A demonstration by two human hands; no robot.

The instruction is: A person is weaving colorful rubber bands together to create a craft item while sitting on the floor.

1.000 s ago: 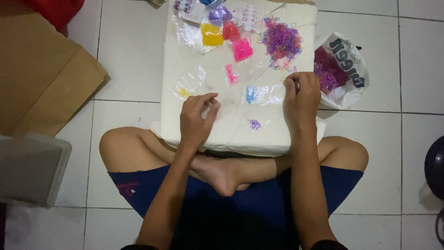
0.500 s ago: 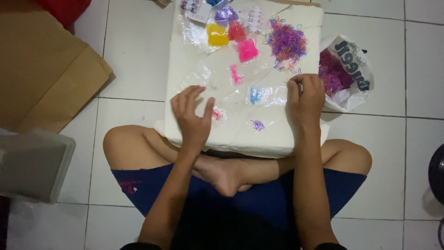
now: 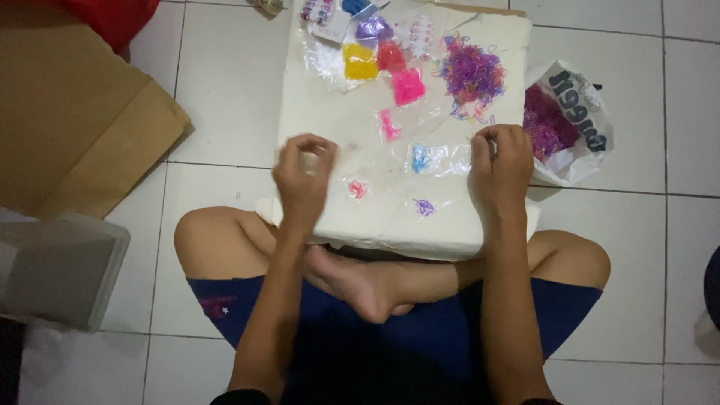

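While a person sits cross-legged on the tiled floor, a white board [image 3: 390,225] rests across their knees. Left hand [image 3: 304,178] hovers blurred over its left side, fingers curled, grip unclear. Right hand [image 3: 501,166] pinches the edge of a small clear bag [image 3: 439,159] holding blue rubber bands, lying flat mid-board beside a loose purple pile [image 3: 471,75].

- Dark blue shorts [image 3: 442,330], loose over both thighs, with a small red-and-white printed mark with a star near the hem of one leg.
- Bare arms from the elbows down; no watch, ring or bracelet visible on left hand [image 3: 302,180] or right hand [image 3: 501,166].
- Bare knees, shins and one bare foot [image 3: 360,285].
- Sliver of black sleeve at bottom edge, near each upper arm.
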